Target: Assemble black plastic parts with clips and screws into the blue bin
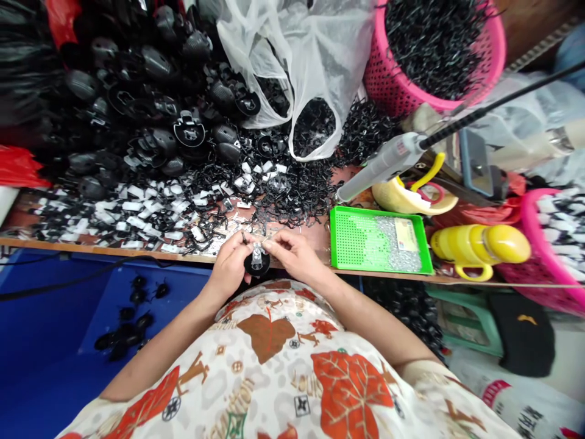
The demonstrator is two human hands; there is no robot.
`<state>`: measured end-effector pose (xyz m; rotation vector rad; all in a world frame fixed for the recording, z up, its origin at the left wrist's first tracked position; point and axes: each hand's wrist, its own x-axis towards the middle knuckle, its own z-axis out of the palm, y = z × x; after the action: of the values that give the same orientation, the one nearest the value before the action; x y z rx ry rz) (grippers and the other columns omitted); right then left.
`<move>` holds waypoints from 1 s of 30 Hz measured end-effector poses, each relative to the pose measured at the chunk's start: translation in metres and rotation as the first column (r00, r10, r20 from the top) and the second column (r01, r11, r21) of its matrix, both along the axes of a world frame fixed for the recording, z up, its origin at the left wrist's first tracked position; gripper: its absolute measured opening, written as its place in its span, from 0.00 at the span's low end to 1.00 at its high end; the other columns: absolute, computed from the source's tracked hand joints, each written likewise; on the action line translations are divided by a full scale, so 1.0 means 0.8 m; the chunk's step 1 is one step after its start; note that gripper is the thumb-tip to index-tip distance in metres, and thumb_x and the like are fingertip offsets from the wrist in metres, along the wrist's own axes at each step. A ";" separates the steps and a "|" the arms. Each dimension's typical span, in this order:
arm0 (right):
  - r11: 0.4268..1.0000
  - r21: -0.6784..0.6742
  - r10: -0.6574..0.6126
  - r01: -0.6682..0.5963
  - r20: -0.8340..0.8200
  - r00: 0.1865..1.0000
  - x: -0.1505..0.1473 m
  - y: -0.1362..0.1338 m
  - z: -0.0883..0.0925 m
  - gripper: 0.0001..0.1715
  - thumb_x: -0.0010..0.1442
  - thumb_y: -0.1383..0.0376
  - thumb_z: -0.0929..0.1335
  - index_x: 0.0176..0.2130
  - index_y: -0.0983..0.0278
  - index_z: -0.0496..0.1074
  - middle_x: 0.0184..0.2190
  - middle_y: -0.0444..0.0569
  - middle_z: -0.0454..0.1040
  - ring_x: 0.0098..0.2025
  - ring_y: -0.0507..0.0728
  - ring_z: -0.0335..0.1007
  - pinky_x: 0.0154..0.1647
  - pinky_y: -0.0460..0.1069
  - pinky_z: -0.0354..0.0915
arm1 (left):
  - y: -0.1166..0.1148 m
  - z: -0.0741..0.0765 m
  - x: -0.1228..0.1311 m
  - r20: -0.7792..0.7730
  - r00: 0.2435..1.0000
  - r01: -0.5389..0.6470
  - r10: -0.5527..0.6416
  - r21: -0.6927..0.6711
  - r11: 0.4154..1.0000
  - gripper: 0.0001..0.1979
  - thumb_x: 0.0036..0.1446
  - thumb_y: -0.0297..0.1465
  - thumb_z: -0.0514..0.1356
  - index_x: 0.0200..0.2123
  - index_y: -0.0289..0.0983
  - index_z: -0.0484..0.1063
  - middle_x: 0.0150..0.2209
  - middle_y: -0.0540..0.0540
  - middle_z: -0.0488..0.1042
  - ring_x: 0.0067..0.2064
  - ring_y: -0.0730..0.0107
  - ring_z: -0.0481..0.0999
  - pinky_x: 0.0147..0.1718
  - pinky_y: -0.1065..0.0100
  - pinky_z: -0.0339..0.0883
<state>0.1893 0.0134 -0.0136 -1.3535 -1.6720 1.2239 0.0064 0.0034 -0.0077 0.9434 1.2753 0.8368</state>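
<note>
Close to my body, at the bench's front edge, my left hand (231, 263) grips a round black plastic part (256, 266) with a clear-grey piece on its face. My right hand (292, 251) is at the part's upper right, its thumb and fingertips pinched together. Whatever lies between those fingertips is too small to make out. Just beyond both hands are loose small black clips (292, 198) and white-and-black pieces (137, 210) spread over the bench. Farther back on the left is a heap of black domed housings (158, 64).
A green tray (336, 244) with small clear bits stands right of my hands, beside a yellow bottle (479, 244). A grey screwdriver-like tool (381, 167) hangs slanted above it. Pink baskets (496, 36) stand farther right. Below left, a blue bin (64, 317) holds several black parts.
</note>
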 end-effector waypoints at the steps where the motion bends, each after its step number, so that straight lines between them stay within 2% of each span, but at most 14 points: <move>1: 0.998 0.064 0.007 -0.013 0.089 0.996 0.007 0.007 0.001 0.14 0.67 0.55 0.68 0.37 0.62 0.75 0.32 0.45 0.72 0.34 0.53 0.65 0.36 0.48 0.61 | 0.003 -0.003 -0.003 -0.023 1.000 -0.018 0.019 0.029 0.999 0.09 0.57 0.36 0.58 0.40 0.40 0.73 0.28 0.51 0.72 0.18 0.73 0.67 0.11 0.72 0.58; 3: 0.981 0.189 -0.026 -0.044 0.355 0.934 0.020 0.023 0.004 0.11 0.68 0.61 0.67 0.45 0.62 0.77 0.43 0.51 0.77 0.45 0.57 0.68 0.47 0.52 0.62 | 0.007 -0.008 -0.007 -0.075 0.996 -0.029 0.037 0.100 0.995 0.13 0.58 0.36 0.57 0.45 0.40 0.73 0.38 0.47 0.76 0.25 0.69 0.72 0.14 0.72 0.63; 5: 0.971 0.220 -0.047 -0.097 0.571 0.820 0.029 0.036 0.006 0.11 0.68 0.66 0.66 0.43 0.62 0.79 0.44 0.54 0.78 0.49 0.61 0.68 0.53 0.57 0.59 | 0.008 -0.008 -0.008 -0.130 0.992 0.014 0.008 0.165 0.986 0.13 0.61 0.37 0.57 0.47 0.40 0.72 0.46 0.44 0.76 0.35 0.65 0.75 0.18 0.72 0.66; 7: 0.972 0.220 -0.061 -0.089 0.592 0.804 0.031 0.044 0.009 0.12 0.67 0.68 0.65 0.39 0.63 0.79 0.40 0.54 0.79 0.47 0.61 0.69 0.53 0.58 0.58 | 0.007 -0.004 -0.004 -0.171 0.985 0.072 -0.027 0.261 0.963 0.12 0.64 0.37 0.56 0.47 0.40 0.71 0.53 0.41 0.75 0.47 0.59 0.77 0.27 0.70 0.72; 9: 0.978 0.208 -0.087 -0.001 0.416 0.905 0.027 0.046 0.015 0.09 0.65 0.67 0.67 0.38 0.63 0.78 0.39 0.51 0.79 0.43 0.58 0.71 0.50 0.55 0.62 | 0.005 0.002 0.003 -0.205 0.978 0.114 -0.030 0.415 0.902 0.11 0.66 0.35 0.56 0.49 0.40 0.70 0.60 0.40 0.72 0.59 0.56 0.73 0.45 0.62 0.75; 11: 0.991 0.094 -0.105 0.093 0.133 0.986 0.020 0.043 0.023 0.05 0.61 0.66 0.70 0.39 0.62 0.76 0.35 0.47 0.78 0.37 0.55 0.71 0.42 0.51 0.65 | 0.003 0.005 0.010 -0.231 0.972 0.162 -0.036 0.555 0.816 0.11 0.66 0.32 0.57 0.50 0.40 0.69 0.64 0.39 0.69 0.65 0.56 0.68 0.60 0.55 0.65; 13: 0.989 -0.068 -0.138 0.131 -0.112 0.984 0.013 0.036 0.030 0.09 0.58 0.63 0.73 0.39 0.62 0.74 0.31 0.44 0.76 0.32 0.52 0.70 0.35 0.48 0.65 | 0.003 0.002 0.014 -0.248 0.968 0.190 -0.041 0.610 0.769 0.11 0.66 0.31 0.57 0.51 0.40 0.69 0.60 0.39 0.72 0.63 0.57 0.71 0.64 0.53 0.60; 16: 0.971 -0.171 -0.209 0.168 -0.259 0.943 0.004 0.020 0.030 0.11 0.59 0.57 0.73 0.38 0.62 0.73 0.31 0.43 0.77 0.33 0.52 0.72 0.36 0.48 0.67 | 0.005 -0.007 0.014 -0.170 0.985 0.063 0.036 0.543 0.837 0.10 0.68 0.34 0.56 0.50 0.40 0.71 0.50 0.41 0.76 0.54 0.60 0.76 0.55 0.57 0.70; 18: 0.975 -0.130 -0.209 0.181 -0.251 0.945 0.001 0.010 0.023 0.12 0.62 0.56 0.71 0.39 0.62 0.75 0.36 0.47 0.80 0.37 0.54 0.74 0.41 0.49 0.69 | 0.006 -0.011 0.014 -0.012 0.995 -0.092 0.104 0.363 0.927 0.11 0.67 0.39 0.56 0.47 0.40 0.70 0.46 0.43 0.75 0.44 0.63 0.77 0.42 0.63 0.76; 20: 0.983 -0.048 -0.185 0.179 -0.207 0.961 -0.001 0.003 0.015 0.11 0.63 0.57 0.70 0.40 0.62 0.77 0.41 0.49 0.81 0.40 0.55 0.76 0.42 0.50 0.70 | 0.008 -0.011 0.015 0.158 0.976 -0.170 0.148 0.141 0.975 0.12 0.65 0.42 0.58 0.45 0.41 0.68 0.44 0.45 0.74 0.35 0.67 0.76 0.28 0.69 0.74; 22: 0.979 0.066 -0.182 0.191 -0.123 0.976 0.001 0.003 0.012 0.09 0.64 0.59 0.70 0.39 0.61 0.78 0.41 0.50 0.82 0.40 0.56 0.76 0.42 0.50 0.70 | 0.010 -0.009 0.016 0.236 0.957 -0.178 0.171 0.011 0.984 0.14 0.62 0.43 0.61 0.44 0.41 0.67 0.41 0.47 0.73 0.30 0.71 0.74 0.20 0.72 0.71; 26: 0.937 0.253 -0.268 0.241 0.077 0.960 0.011 0.016 0.027 0.12 0.66 0.59 0.69 0.36 0.61 0.79 0.33 0.48 0.81 0.36 0.55 0.75 0.42 0.50 0.68 | 0.013 -0.006 0.015 0.218 0.954 -0.206 0.207 -0.029 0.978 0.18 0.58 0.44 0.64 0.43 0.41 0.66 0.38 0.49 0.72 0.26 0.73 0.73 0.17 0.71 0.71; 28: 0.951 0.250 -0.221 0.183 0.136 0.966 0.014 0.021 0.039 0.14 0.67 0.57 0.68 0.34 0.61 0.79 0.30 0.47 0.80 0.33 0.54 0.74 0.39 0.49 0.67 | 0.014 -0.006 0.013 0.203 0.957 -0.207 0.209 -0.029 0.978 0.19 0.57 0.45 0.64 0.43 0.41 0.65 0.36 0.50 0.71 0.24 0.73 0.73 0.17 0.70 0.72; 30: 0.971 0.234 -0.094 0.047 0.196 0.976 0.012 0.021 0.046 0.15 0.68 0.58 0.68 0.33 0.61 0.78 0.29 0.46 0.80 0.33 0.53 0.73 0.38 0.48 0.66 | 0.013 -0.005 0.011 0.184 0.966 -0.184 0.184 -0.017 0.983 0.19 0.57 0.46 0.64 0.43 0.41 0.65 0.34 0.52 0.70 0.23 0.73 0.72 0.15 0.69 0.72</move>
<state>0.1988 0.0302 0.0234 -1.4201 -1.8258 0.8437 0.0155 0.0134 -0.0116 0.7357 1.2130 1.0454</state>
